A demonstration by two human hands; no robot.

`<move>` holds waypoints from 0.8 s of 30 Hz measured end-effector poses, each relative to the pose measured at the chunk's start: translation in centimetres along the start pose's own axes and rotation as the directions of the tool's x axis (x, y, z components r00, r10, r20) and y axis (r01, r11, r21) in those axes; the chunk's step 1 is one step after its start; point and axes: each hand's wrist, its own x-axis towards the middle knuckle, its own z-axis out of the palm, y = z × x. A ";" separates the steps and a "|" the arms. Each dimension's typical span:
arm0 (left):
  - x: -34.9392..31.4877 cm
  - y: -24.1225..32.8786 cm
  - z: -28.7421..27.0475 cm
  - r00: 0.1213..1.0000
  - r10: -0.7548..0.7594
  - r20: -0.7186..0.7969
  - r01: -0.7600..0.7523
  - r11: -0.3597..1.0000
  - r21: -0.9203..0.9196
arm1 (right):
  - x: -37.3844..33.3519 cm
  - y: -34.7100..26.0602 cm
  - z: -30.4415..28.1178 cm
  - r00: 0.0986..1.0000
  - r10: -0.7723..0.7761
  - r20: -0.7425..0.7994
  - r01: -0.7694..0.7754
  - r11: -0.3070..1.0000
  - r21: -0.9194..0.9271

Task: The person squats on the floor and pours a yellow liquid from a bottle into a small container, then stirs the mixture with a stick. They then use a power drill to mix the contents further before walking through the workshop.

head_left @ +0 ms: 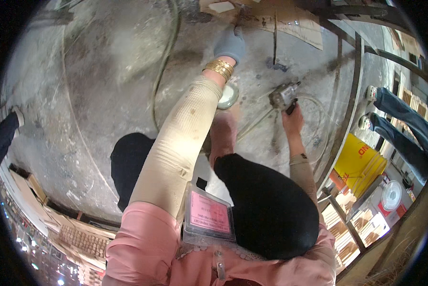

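Note:
My left hand (229,46), in a blue-grey glove, reaches far forward at the end of a beige sleeve. Its fingers look closed at the near edge of a brown cardboard sheet (290,28); what they hold is too dark and blurred to make out. My bare right hand (294,120) grips the dark handle of a silver metal power tool (284,97) with a hose, held low over the floor; its exact kind is unclear. Under my left wrist sits a round dish (229,97) with something white in it, partly covered by the arm.
A hose (165,71) runs across the grey concrete floor (109,57). A dark metal frame (350,90) stands at the right, with a yellow box (361,164) and a round white lid (391,195) beyond it. Other people's legs (400,124) show at both sides.

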 end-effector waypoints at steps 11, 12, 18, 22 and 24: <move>4.5 -4.5 5.3 0.970 0.131 -0.203 -0.084 0.971 0.223 | 7.8 -8.3 -4.5 0.982 -0.187 -0.008 0.181 0.935 0.304; 4.2 -4.6 4.7 0.965 0.176 -0.195 -0.121 0.956 0.268 | 9.3 -9.0 -4.0 0.973 -0.230 -0.014 0.223 0.922 0.318; -2.6 -7.0 -5.5 0.978 -0.178 -0.107 0.200 0.946 0.254 | 14.2 -9.9 0.6 0.975 -0.195 -0.108 0.214 0.956 0.201; -7.1 -13.5 -8.5 0.938 0.118 0.326 -0.307 0.716 0.627 | 13.6 -10.4 1.8 0.888 -0.452 -0.079 0.458 0.884 0.092; -9.9 -11.9 -6.5 0.959 -0.179 0.222 0.034 0.845 0.534 | 9.1 -8.3 2.5 0.929 -0.203 0.310 0.032 0.877 0.479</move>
